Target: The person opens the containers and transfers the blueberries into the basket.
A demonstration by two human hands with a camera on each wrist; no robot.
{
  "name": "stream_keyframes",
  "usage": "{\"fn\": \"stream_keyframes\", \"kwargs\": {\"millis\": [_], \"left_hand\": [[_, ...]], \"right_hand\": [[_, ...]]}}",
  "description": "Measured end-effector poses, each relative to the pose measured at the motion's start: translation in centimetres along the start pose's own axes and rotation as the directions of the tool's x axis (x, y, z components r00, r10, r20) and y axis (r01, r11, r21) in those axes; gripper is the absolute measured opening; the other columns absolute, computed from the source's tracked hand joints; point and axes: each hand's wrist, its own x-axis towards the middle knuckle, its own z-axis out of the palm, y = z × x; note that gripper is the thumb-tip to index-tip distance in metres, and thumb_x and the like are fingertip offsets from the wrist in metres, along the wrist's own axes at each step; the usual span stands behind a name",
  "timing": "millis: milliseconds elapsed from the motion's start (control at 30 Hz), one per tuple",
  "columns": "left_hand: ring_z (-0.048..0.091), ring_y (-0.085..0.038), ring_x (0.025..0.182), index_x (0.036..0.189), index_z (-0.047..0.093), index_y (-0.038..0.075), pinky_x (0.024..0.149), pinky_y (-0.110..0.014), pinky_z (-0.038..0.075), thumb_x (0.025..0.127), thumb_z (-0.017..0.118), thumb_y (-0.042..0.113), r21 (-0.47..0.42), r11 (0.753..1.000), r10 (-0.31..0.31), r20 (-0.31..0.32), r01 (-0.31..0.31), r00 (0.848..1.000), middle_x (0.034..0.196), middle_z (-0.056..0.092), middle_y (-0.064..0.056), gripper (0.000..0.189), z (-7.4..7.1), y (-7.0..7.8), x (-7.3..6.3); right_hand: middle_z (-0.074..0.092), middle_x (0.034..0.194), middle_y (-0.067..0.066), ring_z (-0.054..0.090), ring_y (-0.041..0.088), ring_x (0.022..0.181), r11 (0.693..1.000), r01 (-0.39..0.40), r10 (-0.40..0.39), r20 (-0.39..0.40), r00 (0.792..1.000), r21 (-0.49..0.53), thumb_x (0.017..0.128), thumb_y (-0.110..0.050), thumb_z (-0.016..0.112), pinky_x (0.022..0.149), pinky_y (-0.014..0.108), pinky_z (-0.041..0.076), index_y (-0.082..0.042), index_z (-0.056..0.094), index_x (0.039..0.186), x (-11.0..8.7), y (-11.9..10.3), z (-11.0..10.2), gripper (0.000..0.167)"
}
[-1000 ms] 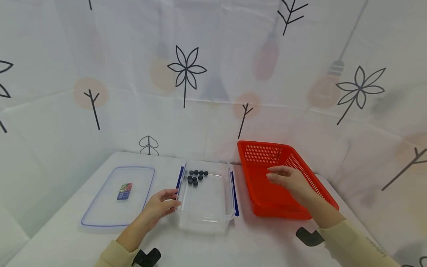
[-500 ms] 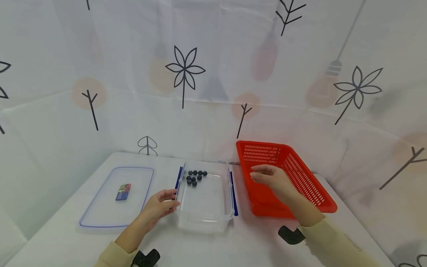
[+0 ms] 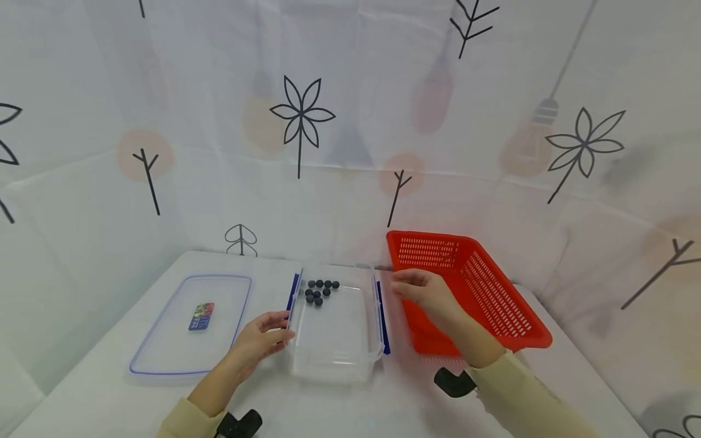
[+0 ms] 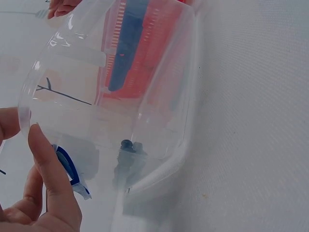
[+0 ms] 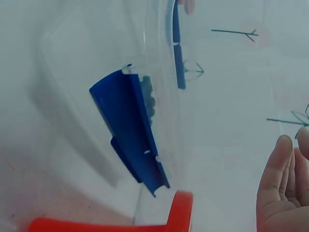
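A clear plastic box (image 3: 331,328) with blue side clips (image 5: 123,113) stands mid-table. Several small dark balls (image 3: 319,293) lie inside it, grouped toward its back left corner. My left hand (image 3: 260,340) holds the box's left rim, the rim between thumb and finger in the left wrist view. My right hand (image 3: 429,295) hovers over the left side of a red plastic basket (image 3: 493,292), its fingertips pointing toward the box. Its fingers are loosely bent, and nothing shows between them in the right wrist view (image 5: 282,188).
A clear lid (image 3: 186,353) with a blue edge and a colourful label (image 3: 201,316) lies flat at the left. The basket stands right of the box, close beside its blue clip. A patterned cloth (image 3: 350,121) hangs behind the white table (image 3: 328,413).
My right hand has moved left across the basket toward the box. My left hand stays on the box's rim, and the dark balls keep their places.
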Motion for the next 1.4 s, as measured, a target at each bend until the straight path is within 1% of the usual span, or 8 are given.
{"fn": "stream_keyframes", "kwargs": {"millis": [200,333,533,700,867,967,1200,1400], "left_hand": [[0.059,-0.019,0.082,0.12,0.055,-0.001,0.077,-0.033,0.052,0.08,0.069,0.001,0.003,1.0,0.0,0.001,0.0,1.0,0.113,0.055,-0.018,0.043,-0.1,0.0,0.1],[0.059,-0.019,0.083,0.121,0.055,-0.001,0.078,-0.034,0.052,0.081,0.068,0.002,0.012,1.0,-0.002,0.003,0.002,1.0,0.114,0.054,-0.019,0.043,-0.2,0.0,0.1],[0.059,-0.019,0.084,0.122,0.054,-0.001,0.078,-0.034,0.052,0.082,0.067,0.002,0.018,1.0,0.004,0.004,-0.004,1.0,0.114,0.053,-0.019,0.042,-0.2,-0.1,0.1],[0.059,-0.019,0.084,0.123,0.054,-0.001,0.078,-0.034,0.052,0.083,0.067,0.002,0.021,1.0,0.007,0.003,-0.007,1.0,0.114,0.053,-0.019,0.042,-0.2,-0.1,0.0],[0.058,-0.02,0.083,0.122,0.054,-0.001,0.078,-0.033,0.052,0.083,0.066,0.002,0.021,1.0,0.006,-0.003,-0.006,1.0,0.114,0.053,-0.019,0.041,-0.2,-0.2,0.0],[0.058,-0.02,0.083,0.122,0.054,-0.001,0.078,-0.033,0.052,0.083,0.066,0.002,0.022,1.0,0.004,-0.008,-0.004,1.0,0.114,0.054,-0.019,0.041,-0.3,-0.2,0.0],[0.058,-0.019,0.084,0.122,0.054,0.0,0.079,-0.034,0.052,0.083,0.067,0.003,0.02,1.0,0.004,-0.005,-0.003,1.0,0.114,0.054,-0.019,0.042,-0.2,-0.3,0.1],[0.057,-0.02,0.084,0.122,0.055,0.0,0.079,-0.034,0.052,0.083,0.067,0.003,0.024,1.0,0.009,-0.004,-0.008,1.0,0.114,0.054,-0.018,0.041,-0.1,-0.2,0.1]], "right_hand": [[0.06,0.116,0.013,0.057,0.03,0.105,0.999,0.008,-0.009,0.025,1.0,0.036,0.085,-0.024,0.068,0.09,0.034,0.046,-0.006,0.063,0.116,0.9,-0.3,1.5,0.036],[0.062,0.112,0.013,0.06,0.027,0.1,0.999,0.02,-0.021,0.032,0.999,0.034,0.084,-0.024,0.069,0.088,0.034,0.047,-0.007,0.063,0.115,1.4,-0.4,2.5,0.036],[0.065,0.104,0.009,0.063,0.021,0.094,0.999,0.019,-0.02,0.034,0.999,0.032,0.085,-0.022,0.068,0.09,0.039,0.046,-0.009,0.064,0.112,2.1,-0.9,3.9,0.031],[0.065,0.106,0.009,0.063,0.023,0.096,0.999,0.0,-0.002,0.051,0.999,0.039,0.087,-0.02,0.066,0.088,0.036,0.047,-0.008,0.064,0.114,2.8,-1.2,4.9,0.029],[0.065,0.104,0.01,0.064,0.023,0.095,0.997,-0.029,0.025,0.061,0.998,0.073,0.087,-0.018,0.066,0.084,0.033,0.049,-0.008,0.065,0.113,3.9,-1.4,5.7,0.028],[0.064,0.105,0.01,0.064,0.021,0.095,0.991,-0.058,0.051,0.061,0.997,0.117,0.088,-0.017,0.065,0.083,0.031,0.05,-0.009,0.065,0.112,4.5,-1.4,6.1,0.026],[0.062,0.11,0.013,0.063,0.021,0.097,0.978,-0.085,0.073,0.07,0.995,0.191,0.09,-0.013,0.062,0.087,0.032,0.047,-0.007,0.063,0.114,6.0,-1.7,7.0,0.025],[0.062,0.109,0.011,0.062,0.023,0.1,0.967,-0.114,0.103,0.059,0.993,0.228,0.088,-0.016,0.065,0.086,0.031,0.048,-0.007,0.064,0.112,7.3,-1.9,7.9,0.025]]}}
